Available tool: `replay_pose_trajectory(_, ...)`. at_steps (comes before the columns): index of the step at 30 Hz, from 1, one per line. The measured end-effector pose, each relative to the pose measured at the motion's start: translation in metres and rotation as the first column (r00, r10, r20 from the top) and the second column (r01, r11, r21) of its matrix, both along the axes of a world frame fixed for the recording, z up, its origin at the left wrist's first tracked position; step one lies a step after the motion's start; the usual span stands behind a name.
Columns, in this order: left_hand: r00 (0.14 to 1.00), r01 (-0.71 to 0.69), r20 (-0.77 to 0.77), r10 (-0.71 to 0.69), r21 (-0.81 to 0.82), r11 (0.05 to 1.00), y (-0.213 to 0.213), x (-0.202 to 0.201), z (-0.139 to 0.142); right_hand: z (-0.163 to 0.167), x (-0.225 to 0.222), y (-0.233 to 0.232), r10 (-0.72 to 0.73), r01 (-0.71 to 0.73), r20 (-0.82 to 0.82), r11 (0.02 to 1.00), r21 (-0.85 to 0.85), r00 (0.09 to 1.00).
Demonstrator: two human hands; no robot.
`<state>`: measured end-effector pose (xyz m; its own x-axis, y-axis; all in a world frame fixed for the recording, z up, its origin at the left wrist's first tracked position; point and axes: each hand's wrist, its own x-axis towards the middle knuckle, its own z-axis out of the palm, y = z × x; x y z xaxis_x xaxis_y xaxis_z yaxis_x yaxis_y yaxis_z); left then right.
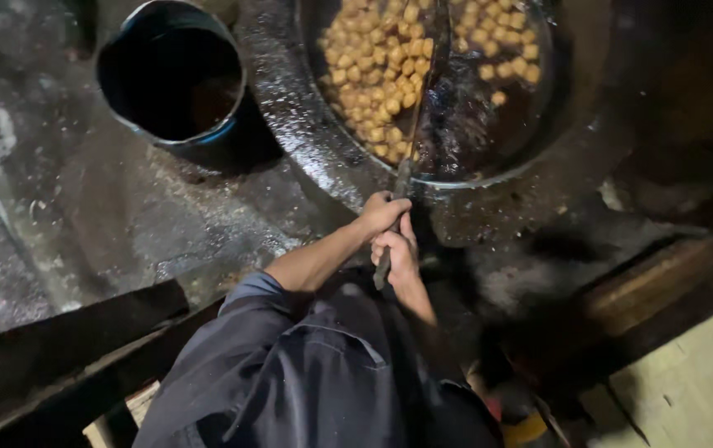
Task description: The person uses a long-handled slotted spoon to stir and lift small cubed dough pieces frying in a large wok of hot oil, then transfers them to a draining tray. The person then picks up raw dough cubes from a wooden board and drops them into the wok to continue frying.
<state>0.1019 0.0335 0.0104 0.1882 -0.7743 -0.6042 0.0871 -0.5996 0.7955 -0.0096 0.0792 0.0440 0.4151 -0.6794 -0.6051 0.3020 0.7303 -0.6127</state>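
Hands come first, stacked one above the other on the long metal handle (395,217): my left hand (383,212) is wrapped tight higher up and my right hand (398,255) is closed round the lower end, a two-fisted grip that gives leverage over such a length. From there the handle runs toward 12 o'clock into the wide dark pan (456,166), reaching the golden fried pieces (377,75) crowded in its oil. Off at 10 o'clock, a dark bucket (172,79) sits apart on the greasy stove top (124,224).

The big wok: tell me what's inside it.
The wok holds golden-brown fried pieces floating in dark oil, with the long-handled tool reaching among them. The tool's head and the wok's bottom are hidden.
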Motion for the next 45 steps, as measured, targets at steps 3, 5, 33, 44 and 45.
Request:
replay_pose_trajectory(3,0.999,-0.027,-0.020,0.026,-0.062,0.998,0.026,0.018,-0.004,0.015,0.023,0.023,0.029,-0.036,-0.067,0.995,-0.098,0.997)
replay_pose_trajectory(5,0.999,-0.044,0.021,0.046,-0.111,0.993,0.043,0.020,-0.007,0.022,0.025,0.038,0.072,-0.085,-0.083,0.981,-0.174,0.994)
replay_pose_trajectory(33,0.941,0.338,-0.058,-0.334,0.091,0.937,-0.080,-0.168,-0.003,-0.040,-0.157,-0.052,-0.211,0.221,-0.155,0.974,0.051,0.965)
replay_pose_trajectory(44,0.961,0.201,0.145,-0.234,0.210,0.957,-0.013,-0.051,0.002,-0.024,-0.054,-0.008,-0.119,0.103,0.091,0.982,0.161,0.989)
replay_pose_trajectory(45,0.962,0.189,0.164,-0.217,0.169,0.967,-0.006,-0.040,0.002,-0.018,-0.044,-0.001,-0.114,0.102,0.079,0.984,0.143,0.990)
